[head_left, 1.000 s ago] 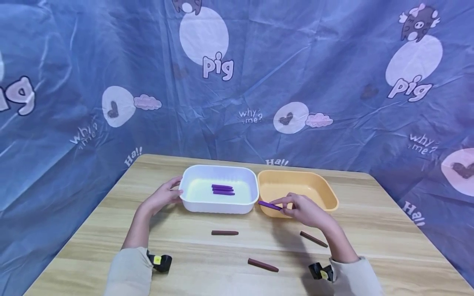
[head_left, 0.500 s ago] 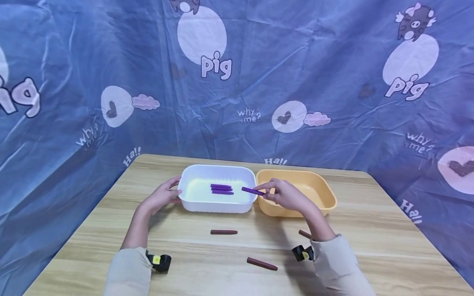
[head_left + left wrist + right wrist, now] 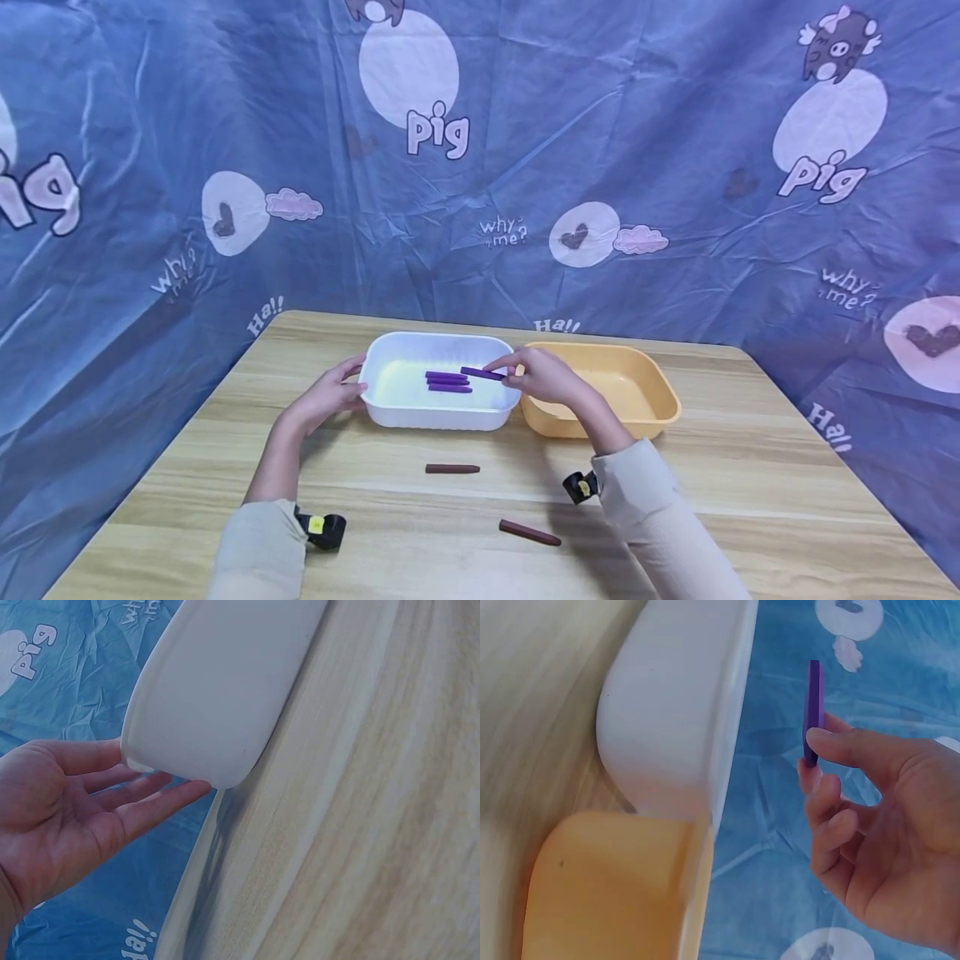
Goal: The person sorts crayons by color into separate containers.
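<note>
My left hand [image 3: 324, 398] rests against the left end of the white plastic basin [image 3: 438, 419]. Its fingers lie fairly straight along the end wall in the left wrist view, with the thumb at the rim. Over the basin's right part, my right hand [image 3: 547, 375] pinches a purple crayon [image 3: 480, 373] between thumb and fingers. That crayon [image 3: 814, 705] points up past the fingertips in the right wrist view, above rim height. Several matching purple crayons [image 3: 449, 388] lie side by side on the basin floor, just left of the held one.
A yellow basin [image 3: 660, 417] stands right beside the white one, under my right wrist. Two brown crayons lie on the wooden table: one [image 3: 452, 468] before the white basin, another [image 3: 529, 533] nearer me. A blue printed curtain [image 3: 480, 275] hangs behind the table.
My right hand has carried the purple crayon leftward from the yellow basin's front edge to over the white basin. A third brown crayon is now hidden behind the right forearm. My left hand stays put.
</note>
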The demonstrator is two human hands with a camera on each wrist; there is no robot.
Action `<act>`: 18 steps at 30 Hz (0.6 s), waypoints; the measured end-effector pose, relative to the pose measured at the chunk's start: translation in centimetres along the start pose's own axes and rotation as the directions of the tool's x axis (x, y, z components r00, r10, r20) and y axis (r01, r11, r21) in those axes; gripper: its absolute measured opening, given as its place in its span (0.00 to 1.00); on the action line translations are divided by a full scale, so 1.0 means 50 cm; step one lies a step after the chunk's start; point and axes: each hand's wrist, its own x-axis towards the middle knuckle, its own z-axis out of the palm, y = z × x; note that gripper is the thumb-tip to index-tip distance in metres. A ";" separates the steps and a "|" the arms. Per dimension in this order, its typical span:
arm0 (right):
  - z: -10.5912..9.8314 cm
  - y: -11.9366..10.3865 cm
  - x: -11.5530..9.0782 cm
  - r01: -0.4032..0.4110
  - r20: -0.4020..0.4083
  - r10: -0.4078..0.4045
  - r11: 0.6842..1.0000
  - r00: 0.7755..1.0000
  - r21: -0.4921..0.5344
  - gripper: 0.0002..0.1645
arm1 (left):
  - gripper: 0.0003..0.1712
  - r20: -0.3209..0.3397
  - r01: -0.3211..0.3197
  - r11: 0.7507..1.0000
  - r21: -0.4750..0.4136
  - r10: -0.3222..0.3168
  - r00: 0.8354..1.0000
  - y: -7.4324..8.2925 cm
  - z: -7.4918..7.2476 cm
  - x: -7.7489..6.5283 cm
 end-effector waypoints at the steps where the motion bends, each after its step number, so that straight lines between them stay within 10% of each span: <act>1: 0.003 -0.001 0.006 0.000 0.004 0.000 1.000 1.000 -0.010 0.17 | 0.34 0.000 -0.001 1.000 0.001 0.001 1.000 0.000 0.000 0.000; 18: 0.045 -0.022 0.087 0.006 0.107 0.007 0.992 0.994 -0.123 0.18 | 0.35 -0.006 0.001 1.000 0.005 -0.001 1.000 0.001 0.001 0.000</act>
